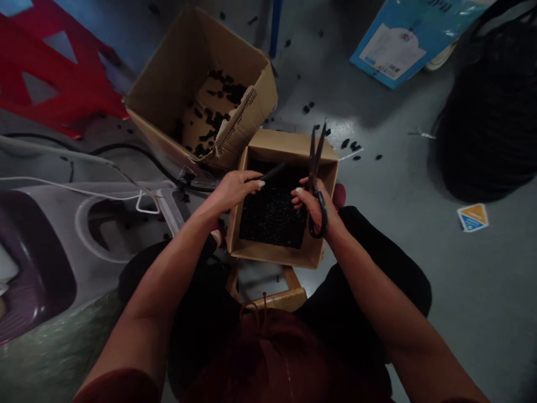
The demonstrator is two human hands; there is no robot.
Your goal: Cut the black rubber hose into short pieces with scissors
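Observation:
Pinched between the thumb and fingers of my left hand (238, 189) is a thin black ridged strip (274, 170), which points up and to the right over a cardboard box (279, 256). Many small black pieces (272, 215) fill the bottom of this box. My right hand (321, 210) is closed on a pair of black-handled scissors (315, 159) above the box's right side. The scissor blades point away from me and stand slightly apart, not touching the strip. A few fingertips of my right hand are bent over the black pieces.
A larger cardboard box (168, 89) with scattered black pieces stands behind, at left. Loose black bits dot the floor (398, 184). A red stool (62, 61), a grey plastic stool (84, 196) and cables flank the left; a blue package (390, 50) and black bundle (490, 112) the right.

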